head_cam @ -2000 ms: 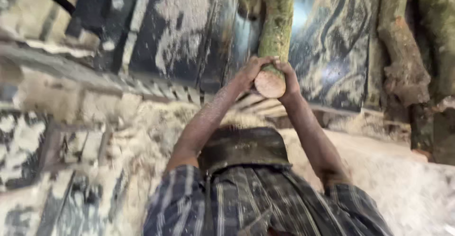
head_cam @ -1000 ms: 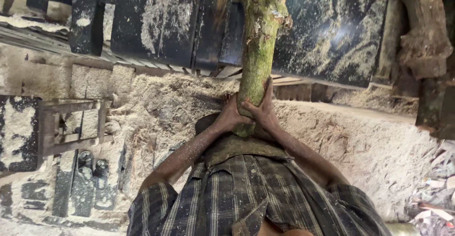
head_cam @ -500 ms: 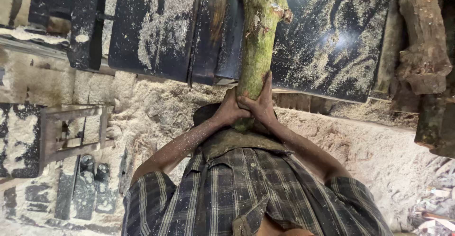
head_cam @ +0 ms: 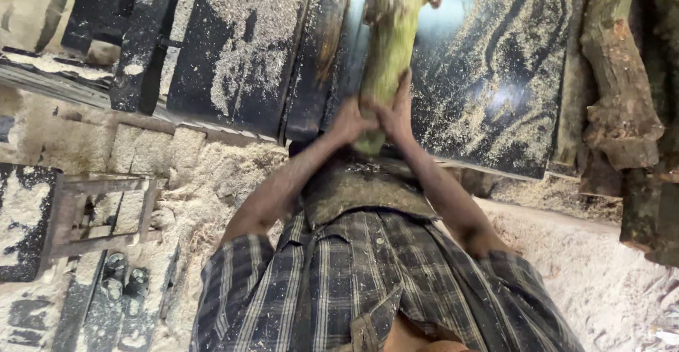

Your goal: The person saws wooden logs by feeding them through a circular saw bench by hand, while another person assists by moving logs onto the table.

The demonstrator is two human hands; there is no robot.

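Note:
A greenish, rough-barked log (head_cam: 391,37) lies lengthwise on a dark metal table (head_cam: 488,90) strewn with sawdust, its near end at my belly. My left hand (head_cam: 346,123) grips the left side of that near end. Against the right side of it presses my right hand (head_cam: 397,111), fingers pointing up along the bark. Both forearms reach forward from my checked shirt. The log's far end runs out of view at the top.
Several rough logs (head_cam: 619,90) are stacked at the table's right edge. A dark metal rail (head_cam: 141,48) runs on the left. A rusty metal frame (head_cam: 92,214) and thick sawdust (head_cam: 587,281) cover the floor on both sides of me.
The log has slid a little forward and away from me along the table, with both hands still clasped on its near end. Two seconds ago I held it by its cut end.

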